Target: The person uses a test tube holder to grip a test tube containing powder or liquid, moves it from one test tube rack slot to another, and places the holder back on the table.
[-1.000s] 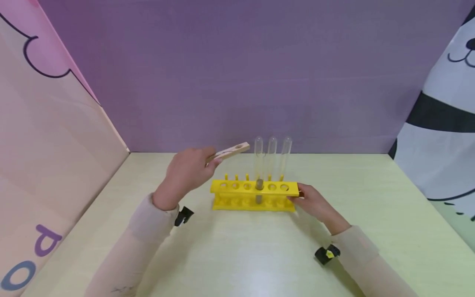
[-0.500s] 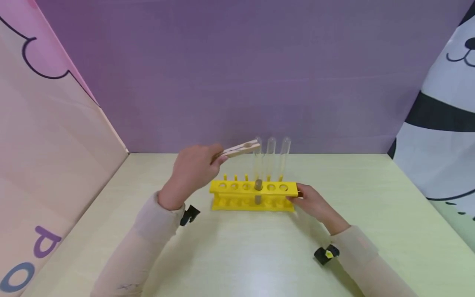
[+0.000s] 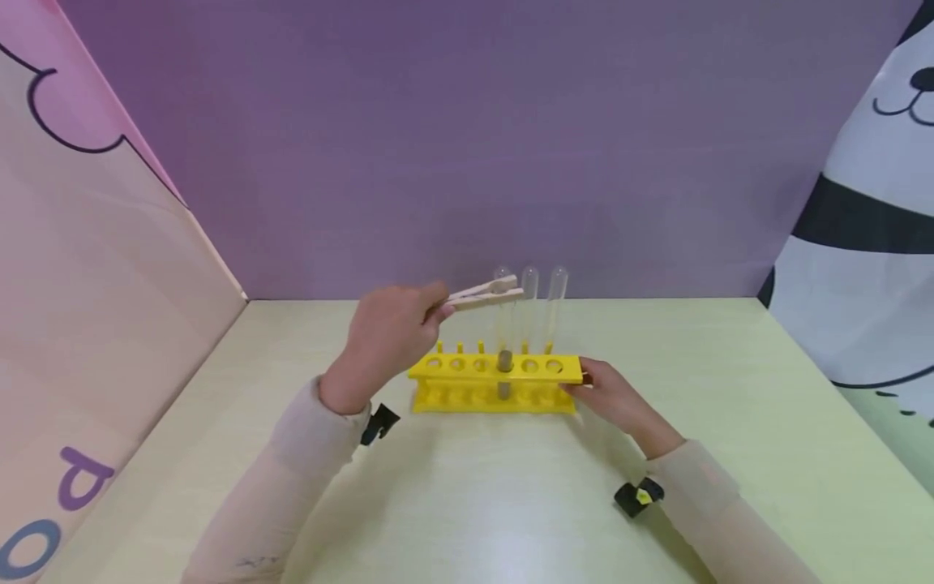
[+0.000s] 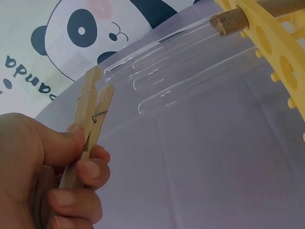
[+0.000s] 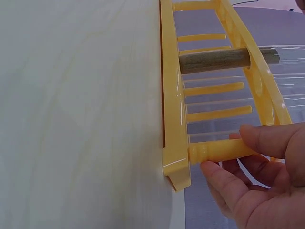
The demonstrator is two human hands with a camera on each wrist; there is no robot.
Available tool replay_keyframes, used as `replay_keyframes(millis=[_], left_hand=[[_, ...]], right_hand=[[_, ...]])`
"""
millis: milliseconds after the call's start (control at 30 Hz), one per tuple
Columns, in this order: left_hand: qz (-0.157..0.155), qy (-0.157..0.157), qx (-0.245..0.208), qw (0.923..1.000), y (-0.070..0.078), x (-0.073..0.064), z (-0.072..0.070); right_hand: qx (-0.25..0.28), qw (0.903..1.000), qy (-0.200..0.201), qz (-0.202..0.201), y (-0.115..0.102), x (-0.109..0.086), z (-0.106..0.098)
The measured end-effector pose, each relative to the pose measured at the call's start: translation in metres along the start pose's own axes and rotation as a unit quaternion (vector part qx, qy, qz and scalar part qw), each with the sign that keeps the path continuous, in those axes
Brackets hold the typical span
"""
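My left hand (image 3: 390,334) grips a wooden test tube holder (image 4: 85,117) by its handle, its two wooden arms spread apart at the tip. In the left wrist view that tip is right beside the mouth of an upright clear test tube (image 4: 162,42). Brown-grey material (image 3: 504,362) fills the lower part of this tube, which stands in a hole of the yellow test tube rack (image 3: 467,378). With thumb and fingers my right hand (image 5: 267,179) pinches the end post (image 5: 221,150) of the rack. The rack stands upright on the table.
Three clear tubes, one of them a plain test tube (image 3: 558,284), stand upside down on pegs behind the rack. The pale wood table (image 3: 467,503) ends at a purple backdrop (image 3: 467,146). A panda-print panel (image 3: 868,300) is on the right.
My left hand has moved right with the test tube holder, whose arms now overlap the tubes in the head view and look more spread. My right hand stays on the rack.
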State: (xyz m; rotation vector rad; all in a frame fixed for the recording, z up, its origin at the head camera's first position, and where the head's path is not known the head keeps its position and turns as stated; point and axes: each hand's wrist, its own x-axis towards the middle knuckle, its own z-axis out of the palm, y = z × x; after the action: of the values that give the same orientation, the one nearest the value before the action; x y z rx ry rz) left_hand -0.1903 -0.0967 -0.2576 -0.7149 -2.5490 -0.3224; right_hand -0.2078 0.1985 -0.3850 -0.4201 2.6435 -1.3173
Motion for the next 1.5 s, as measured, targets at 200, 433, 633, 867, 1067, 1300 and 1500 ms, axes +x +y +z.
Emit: replay_keyframes(millis=[200, 433, 633, 867, 1067, 1300, 1500], left_hand=[[0.002, -0.002, 0.011, 0.9999, 0.0044, -0.0002, -0.0008], [0.011, -0.006, 0.023, 0.9997, 0.0089, -0.001, -0.0024], [0.009, -0.002, 0.029, 0.9995, 0.0101, 0.0002, -0.0027], [0.012, 0.003, 0.028, 0.9995, 0.0083, 0.0004, -0.0011], [0.017, 0.0, 0.022, 0.9996, 0.007, -0.0001, 0.0012], [0.014, -0.006, 0.023, 0.9996, 0.006, -0.0014, 0.0039], [0.013, 0.0, 0.025, 0.9996, 0.0051, -0.0016, 0.0053]], right_hand=[[0.005, 1.0, -0.001, -0.005, -0.003, -0.001, -0.0005], [0.007, 1.0, -0.004, 0.005, -0.0043, -0.0023, -0.0001], [-0.001, 0.9998, 0.001, -0.018, -0.0043, -0.0032, -0.0001], [0.012, 0.9999, 0.0, -0.003, -0.001, -0.0008, 0.0018], [0.014, 0.9999, 0.001, -0.007, -0.0007, -0.0003, 0.0033], [0.011, 0.9999, 0.002, -0.002, 0.0018, 0.0008, 0.0037], [0.011, 0.9999, 0.004, 0.001, 0.0009, -0.0004, 0.0035]])
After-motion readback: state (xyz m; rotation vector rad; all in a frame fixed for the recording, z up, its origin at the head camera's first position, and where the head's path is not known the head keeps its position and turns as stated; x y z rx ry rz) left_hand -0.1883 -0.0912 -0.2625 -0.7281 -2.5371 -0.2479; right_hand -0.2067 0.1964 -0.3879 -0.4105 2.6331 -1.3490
